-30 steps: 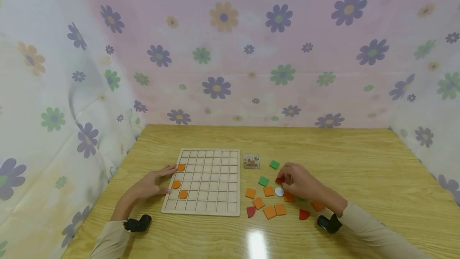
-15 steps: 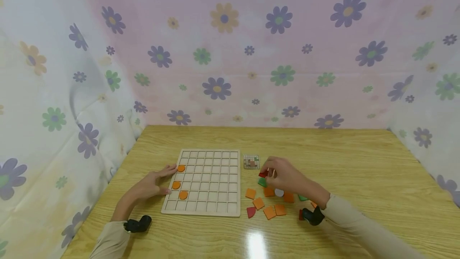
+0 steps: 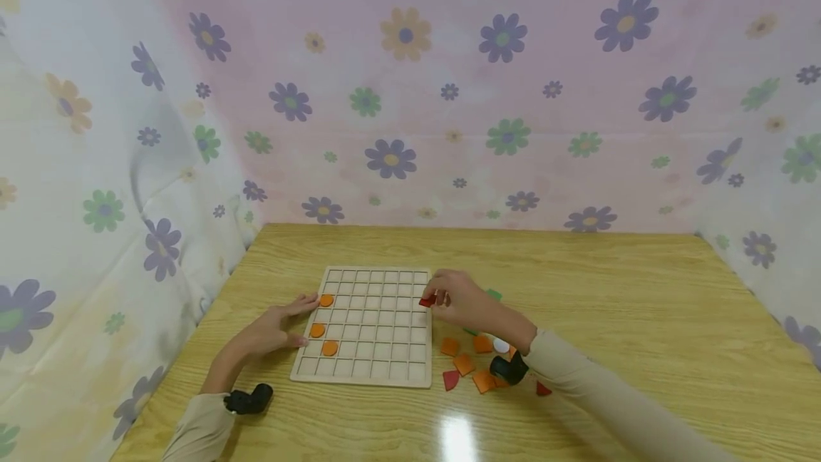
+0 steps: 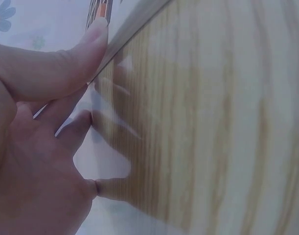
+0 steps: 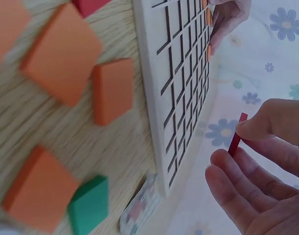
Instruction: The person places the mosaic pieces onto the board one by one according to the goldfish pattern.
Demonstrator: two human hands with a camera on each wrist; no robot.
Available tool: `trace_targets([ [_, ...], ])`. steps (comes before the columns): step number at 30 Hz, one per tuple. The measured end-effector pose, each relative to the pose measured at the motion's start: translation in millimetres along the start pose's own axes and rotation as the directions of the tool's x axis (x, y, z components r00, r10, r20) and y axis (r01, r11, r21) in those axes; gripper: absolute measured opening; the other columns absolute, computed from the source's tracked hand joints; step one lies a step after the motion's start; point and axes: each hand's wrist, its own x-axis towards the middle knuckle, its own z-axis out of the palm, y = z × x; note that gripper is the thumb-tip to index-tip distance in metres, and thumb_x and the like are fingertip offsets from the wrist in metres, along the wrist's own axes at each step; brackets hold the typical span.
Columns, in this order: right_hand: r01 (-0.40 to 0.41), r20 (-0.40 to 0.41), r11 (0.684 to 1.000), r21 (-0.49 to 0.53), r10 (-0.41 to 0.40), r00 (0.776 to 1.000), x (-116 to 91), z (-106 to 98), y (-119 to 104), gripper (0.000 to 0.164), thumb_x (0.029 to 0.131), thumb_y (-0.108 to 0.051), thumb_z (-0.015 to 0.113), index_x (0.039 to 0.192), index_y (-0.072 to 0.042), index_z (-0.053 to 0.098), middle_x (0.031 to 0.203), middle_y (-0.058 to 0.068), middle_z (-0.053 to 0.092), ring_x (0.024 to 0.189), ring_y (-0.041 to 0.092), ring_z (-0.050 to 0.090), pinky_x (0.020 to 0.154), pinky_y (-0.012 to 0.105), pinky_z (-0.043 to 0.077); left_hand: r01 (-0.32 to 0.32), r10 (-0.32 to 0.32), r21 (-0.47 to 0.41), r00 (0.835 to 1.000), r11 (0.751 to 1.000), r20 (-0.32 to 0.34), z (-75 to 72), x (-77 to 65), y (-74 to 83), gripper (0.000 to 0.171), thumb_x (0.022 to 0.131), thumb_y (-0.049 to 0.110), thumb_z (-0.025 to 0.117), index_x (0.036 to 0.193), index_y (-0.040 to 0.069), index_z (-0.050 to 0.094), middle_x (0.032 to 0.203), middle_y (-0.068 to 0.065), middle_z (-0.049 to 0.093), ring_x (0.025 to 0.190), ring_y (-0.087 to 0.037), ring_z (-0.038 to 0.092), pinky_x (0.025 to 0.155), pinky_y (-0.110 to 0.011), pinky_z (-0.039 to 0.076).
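Note:
A wooden grid board [image 3: 359,375] lies on the table, with orange round pieces [image 3: 330,348] in three cells near its left side. My left hand [image 3: 272,326] rests at the board's left edge, fingers extended, thumb touching the frame. Between thumb and fingertips my right hand [image 3: 465,301] pinches a thin red piece [image 5: 236,136]. That hand hovers over the board's upper right edge. The small pattern card [image 5: 139,208] beside the board is hidden by the right hand in the head view.
Right of the board lie loose orange square tiles [image 3: 463,364], a green tile [image 5: 89,205], a white disc [image 3: 501,345] and a red quarter-round piece [image 3: 451,379]. The right forearm partly covers them. A flowered cloth [image 3: 410,113] hangs behind the table.
My right hand has carried the red piece leftward from among the loose tiles to the board's right edge. My left hand has stayed at the board's left edge.

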Motion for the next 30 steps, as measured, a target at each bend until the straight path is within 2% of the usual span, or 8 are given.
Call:
trace_targets([
  [8,0.028,0.071,1.0,0.003,-0.028,0.997,29,17,-6,0.012,0.083,-0.002,0.064,0.092,-0.006,0.07,0.09,0.005,0.061,0.072,0.014,0.057,0.064,0.022,0.049,0.016,-0.016,-0.006,1.0,1.0,0.008,1.9,0.1,-3.5,0.072,0.083,0.011,0.071,0.145,0.002,0.036,0.153,-0.017,0.021,0.141,-0.039,0.01,0.108,-0.057,0.018],
  [15,-0.02,0.127,1.0,0.005,0.019,0.992,51,28,-14,0.014,0.084,-0.003,0.064,0.096,-0.004,0.071,0.091,0.004,0.06,0.075,0.014,0.056,0.066,0.024,0.048,0.011,-0.011,-0.008,1.0,1.0,-0.004,2.8,0.4,-2.7,0.072,0.082,0.011,0.071,0.144,0.002,0.037,0.153,-0.016,0.023,0.141,-0.039,0.011,0.108,-0.057,0.017],
  [23,-0.03,0.145,0.999,0.028,0.026,0.989,71,41,-18,0.015,0.084,-0.002,0.062,0.096,-0.002,0.071,0.091,0.006,0.061,0.075,0.013,0.057,0.067,0.022,0.048,0.011,-0.011,-0.018,1.0,1.0,0.006,2.4,0.1,-0.9,0.072,0.083,0.011,0.071,0.145,0.001,0.035,0.153,-0.017,0.02,0.141,-0.039,0.01,0.108,-0.058,0.017],
  [30,-0.023,0.139,0.999,0.048,0.016,0.99,84,55,-17,0.012,0.084,-0.001,0.064,0.093,-0.002,0.072,0.09,0.008,0.065,0.072,0.011,0.057,0.066,0.021,0.048,0.021,-0.022,-0.025,1.0,0.999,-0.013,1.4,0.1,0.9,0.071,0.082,0.01,0.071,0.144,0.002,0.038,0.153,-0.017,0.023,0.141,-0.039,0.01,0.108,-0.058,0.017],
])
